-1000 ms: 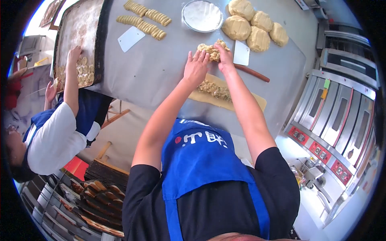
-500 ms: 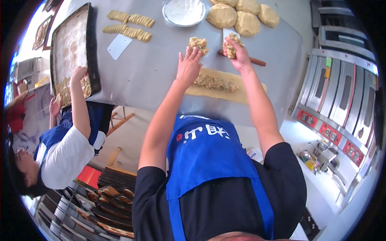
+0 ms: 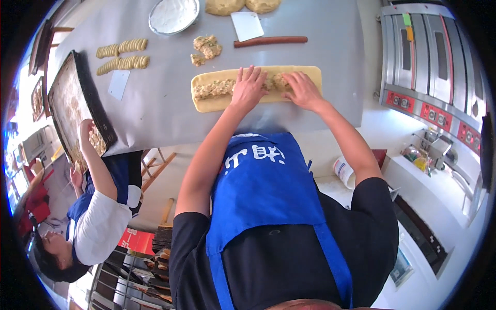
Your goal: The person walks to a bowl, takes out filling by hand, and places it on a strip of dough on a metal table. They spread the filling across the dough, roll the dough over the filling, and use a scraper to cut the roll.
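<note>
A flat rectangular sheet of dough (image 3: pixel 227 106) lies on the table, with a crumbly, green-flecked filling (image 3: pixel 214 89) in a strip along its middle. My left hand (image 3: pixel 249 89) rests on the strip, fingers stretched out. At the strip's right end, my right hand (image 3: pixel 305 92) is cupped against the filling, thumb and fingers apart. Its fingertips touch the lump between my hands. Beyond the dough sits a loose heap of the same filling (image 3: pixel 207 46) with a smaller clump beside it. A brown wooden rolling pin (image 3: pixel 271 41) and a white scraper (image 3: pixel 247 26) lie farther back.
Far back are a bowl of white powder (image 3: pixel 174 14) and rounds of dough (image 3: pixel 225 5). Left are rows of sliced dough (image 3: pixel 122 63), another scraper (image 3: pixel 119 84) and a dark-rimmed baking tray (image 3: pixel 82 77), where a co-worker's hand (image 3: pixel 85 126) works. Ovens (image 3: pixel 439 62) stand right.
My right hand has brought its filling down onto the dough's strip. My left hand has left the loose heap and moved onto the strip. The view has shifted, so the table appears displaced.
</note>
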### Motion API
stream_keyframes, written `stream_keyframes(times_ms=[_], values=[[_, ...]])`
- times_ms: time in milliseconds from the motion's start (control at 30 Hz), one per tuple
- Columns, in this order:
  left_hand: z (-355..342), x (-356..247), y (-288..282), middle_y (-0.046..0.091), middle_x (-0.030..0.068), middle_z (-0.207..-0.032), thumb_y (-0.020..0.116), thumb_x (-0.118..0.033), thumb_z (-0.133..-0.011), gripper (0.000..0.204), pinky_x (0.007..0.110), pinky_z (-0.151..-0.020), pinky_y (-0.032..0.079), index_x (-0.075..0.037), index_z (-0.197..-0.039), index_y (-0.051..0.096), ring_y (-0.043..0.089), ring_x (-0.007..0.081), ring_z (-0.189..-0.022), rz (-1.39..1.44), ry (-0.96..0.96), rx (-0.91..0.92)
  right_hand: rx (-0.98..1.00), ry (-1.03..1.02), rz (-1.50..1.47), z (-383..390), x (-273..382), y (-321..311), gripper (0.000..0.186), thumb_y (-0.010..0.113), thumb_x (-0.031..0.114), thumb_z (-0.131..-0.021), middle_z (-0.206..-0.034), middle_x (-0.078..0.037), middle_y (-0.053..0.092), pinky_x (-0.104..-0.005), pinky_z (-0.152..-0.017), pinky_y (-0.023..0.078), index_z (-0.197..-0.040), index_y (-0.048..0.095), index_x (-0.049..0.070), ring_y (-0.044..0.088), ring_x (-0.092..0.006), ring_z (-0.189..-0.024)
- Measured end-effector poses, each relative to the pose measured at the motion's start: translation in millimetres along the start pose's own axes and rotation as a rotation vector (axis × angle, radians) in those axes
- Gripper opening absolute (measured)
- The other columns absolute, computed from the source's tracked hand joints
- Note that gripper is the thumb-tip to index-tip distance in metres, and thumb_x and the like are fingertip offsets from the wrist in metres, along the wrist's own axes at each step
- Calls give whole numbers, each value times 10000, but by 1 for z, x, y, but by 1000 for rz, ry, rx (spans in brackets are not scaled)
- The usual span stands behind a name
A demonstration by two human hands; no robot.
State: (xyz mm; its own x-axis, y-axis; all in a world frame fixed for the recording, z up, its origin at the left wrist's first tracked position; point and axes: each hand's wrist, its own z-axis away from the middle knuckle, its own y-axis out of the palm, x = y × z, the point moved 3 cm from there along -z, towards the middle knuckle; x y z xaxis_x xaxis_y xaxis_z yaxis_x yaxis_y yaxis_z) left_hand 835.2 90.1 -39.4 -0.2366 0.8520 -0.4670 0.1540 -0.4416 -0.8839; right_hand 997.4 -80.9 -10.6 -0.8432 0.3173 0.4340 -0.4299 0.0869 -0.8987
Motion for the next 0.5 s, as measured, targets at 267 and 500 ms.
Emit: stream_keyframes(times_ms=[267, 500], values=[[-10, -45, 50, 726, 79, -1391, 769, -233, -906, 408, 510, -1213, 403, -128, -1298, 720, 589, 322, -1419, -48, 37, -37, -64, -151, -35, 27, -27, -2, 555, 760, 211, -921, -1244, -130, 639, -458, -1055, 475, -1417, 616, 8, 591, -334, -1163], [1, -23, 44, 732, 90, -1381, 756, -198, -904, 386, 512, -1203, 422, -132, -1284, 731, 593, 315, -1419, 8, -11, -32, -113, -376, 150, 9, -32, 45, 606, 788, 188, -847, -1209, -133, 642, -448, -1000, 510, -1400, 627, -1, 606, -334, -1123]])
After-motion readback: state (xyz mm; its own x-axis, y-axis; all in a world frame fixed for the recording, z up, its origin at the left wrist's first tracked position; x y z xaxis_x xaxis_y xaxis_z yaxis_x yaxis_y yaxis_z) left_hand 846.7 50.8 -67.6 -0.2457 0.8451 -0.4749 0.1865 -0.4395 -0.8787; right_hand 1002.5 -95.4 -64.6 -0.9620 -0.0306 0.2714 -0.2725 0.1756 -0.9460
